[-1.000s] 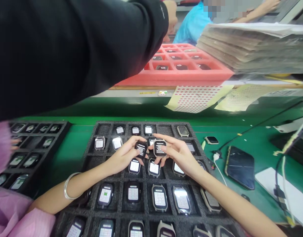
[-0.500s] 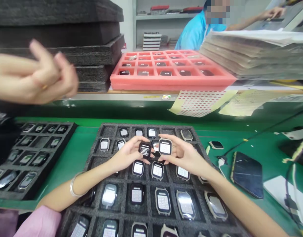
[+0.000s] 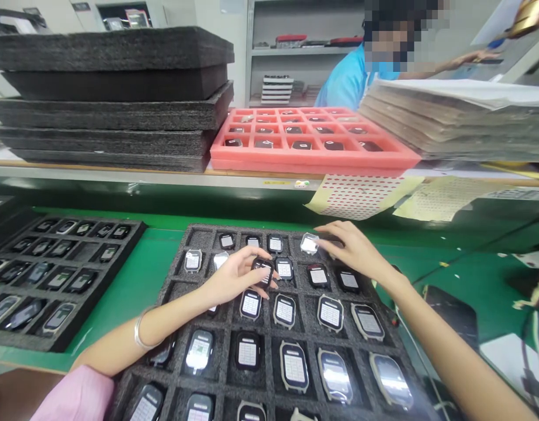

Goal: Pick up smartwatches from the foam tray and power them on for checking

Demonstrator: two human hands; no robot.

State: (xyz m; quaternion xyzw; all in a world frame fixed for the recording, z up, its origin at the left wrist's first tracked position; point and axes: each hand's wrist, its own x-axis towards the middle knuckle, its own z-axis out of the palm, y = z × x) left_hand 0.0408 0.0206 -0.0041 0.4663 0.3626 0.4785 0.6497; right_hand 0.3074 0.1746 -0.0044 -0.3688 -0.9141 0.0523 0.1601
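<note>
A dark smartwatch case (image 3: 262, 272) with a lit screen is pinched in my left hand (image 3: 234, 275), above the middle of a black foam tray (image 3: 177, 318). Farther back, the fingers of my right hand (image 3: 352, 248) are closed on the edge of a silver smartwatch case (image 3: 310, 244), which is at a back-row compartment; its screen is bright white. Other strapless watch cases sit in compartments around both hands, many showing white screens, such as a silver-rimmed case (image 3: 330, 313) and a black case (image 3: 248, 351).
Another black tray of watch cases (image 3: 76, 327) lies at left. A pink foam tray (image 3: 313, 162) stands on the shelf between stacked black trays (image 3: 116, 117) and stacked clear trays (image 3: 453, 126). A dark phone-like device (image 3: 451, 310) and cables lie at right. A person in blue (image 3: 346, 82) is behind.
My right hand has moved back and right with the silver watch case, away from my left hand. Another person's hand at the left has gone from view. The camera view has tilted up slightly.
</note>
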